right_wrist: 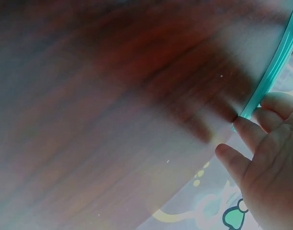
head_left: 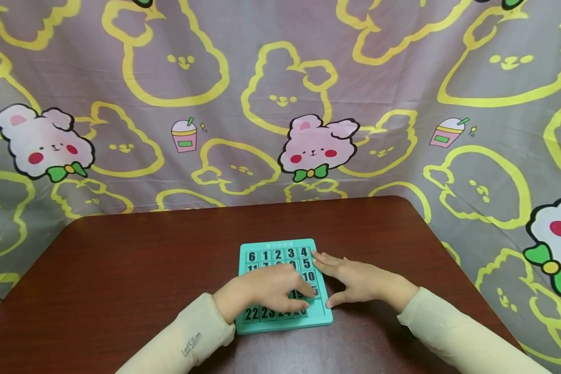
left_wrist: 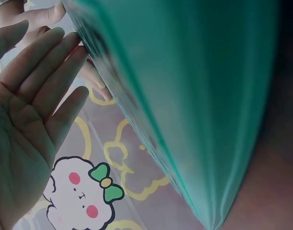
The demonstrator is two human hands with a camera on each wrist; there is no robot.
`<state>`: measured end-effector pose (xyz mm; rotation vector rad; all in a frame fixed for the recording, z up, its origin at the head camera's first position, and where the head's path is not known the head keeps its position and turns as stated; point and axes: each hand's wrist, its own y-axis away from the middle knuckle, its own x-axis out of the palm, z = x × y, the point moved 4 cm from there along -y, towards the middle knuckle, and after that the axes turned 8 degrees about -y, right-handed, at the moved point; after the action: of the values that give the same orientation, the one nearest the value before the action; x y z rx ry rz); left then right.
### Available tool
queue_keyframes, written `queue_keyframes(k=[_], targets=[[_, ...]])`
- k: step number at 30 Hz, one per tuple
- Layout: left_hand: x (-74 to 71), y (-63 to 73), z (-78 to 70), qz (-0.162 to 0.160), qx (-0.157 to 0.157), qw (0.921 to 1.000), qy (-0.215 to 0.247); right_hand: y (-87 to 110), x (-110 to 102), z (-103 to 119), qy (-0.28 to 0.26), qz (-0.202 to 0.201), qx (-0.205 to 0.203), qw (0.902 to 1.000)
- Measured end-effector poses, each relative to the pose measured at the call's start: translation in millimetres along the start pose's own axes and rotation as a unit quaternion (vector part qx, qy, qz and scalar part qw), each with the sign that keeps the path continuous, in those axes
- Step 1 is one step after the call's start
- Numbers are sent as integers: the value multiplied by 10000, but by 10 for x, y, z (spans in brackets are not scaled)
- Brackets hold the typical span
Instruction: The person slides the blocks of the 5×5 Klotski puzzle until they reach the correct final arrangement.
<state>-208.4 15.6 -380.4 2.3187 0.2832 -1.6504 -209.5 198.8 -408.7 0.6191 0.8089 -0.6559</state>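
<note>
A turquoise number sliding puzzle (head_left: pixel 280 326) lies flat on the table, its black-numbered tiles in rows. My left hand (head_left: pixel 268 288) reaches across the middle rows from the left and covers several tiles. Its index fingertip is at the tile ending in 5 (head_left: pixel 315 291) near the right side. A bare turquoise slot (head_left: pixel 316 309) shows in the bottom right corner. Along the right edge, my right hand (head_left: pixel 360 280) rests with fingers stretched and thumb lower down by the frame. The left wrist view shows the puzzle's side (left_wrist: pixel 184 96) large beside the palm.
The dark reddish-brown wooden table (head_left: pixel 135 270) extends around the puzzle, with rounded back corners. Behind it and to both sides hangs a curtain (head_left: pixel 243 119) printed with rabbits, yellow outlines and drink cups.
</note>
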Motion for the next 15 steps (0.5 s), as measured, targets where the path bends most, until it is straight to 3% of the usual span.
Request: queue_keyframes(k=[6, 15], targets=[[-18, 94, 3, -80, 8, 10000, -32, 1, 2, 18, -31, 20, -4, 10000], [-66, 341, -74, -456, 97, 9988, -158, -6, -8, 12, -91, -2, 112, 9999]])
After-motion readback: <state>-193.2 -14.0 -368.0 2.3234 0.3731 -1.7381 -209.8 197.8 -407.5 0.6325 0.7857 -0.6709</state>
